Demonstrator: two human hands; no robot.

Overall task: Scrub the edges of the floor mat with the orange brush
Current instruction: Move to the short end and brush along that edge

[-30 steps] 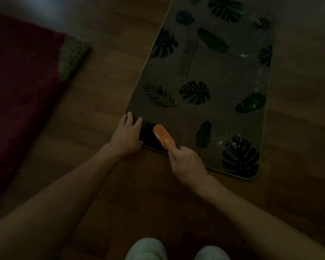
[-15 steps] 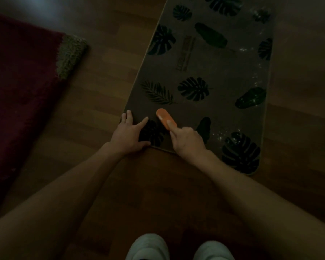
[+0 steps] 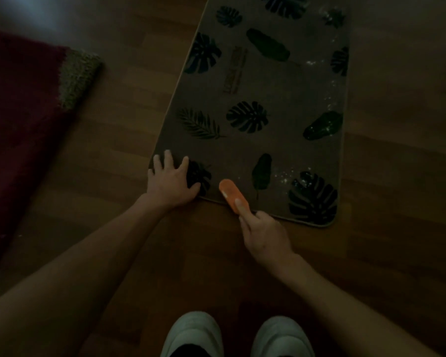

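Scrubbing the near edge of a leaf-print floor mat [image 3: 281,99], in dim light.

At nine o'clock lies a dark red rug [image 3: 18,124] with a paler shaggy corner, well apart from the mat across the wooden floor [image 3: 129,104]. Toward the centre, the left hand [image 3: 171,180] lies flat with fingers spread on the mat's near-left corner, thumb pointing to three o'clock. Just right of it, the orange brush [image 3: 231,195] rests on the mat's near edge, angled toward eleven o'clock. The right hand [image 3: 264,234] grips its near end, forefinger stretched along the top. Pale specks dot the mat at three o'clock. At six o'clock, two light shoes [image 3: 193,333] stand on the floor.
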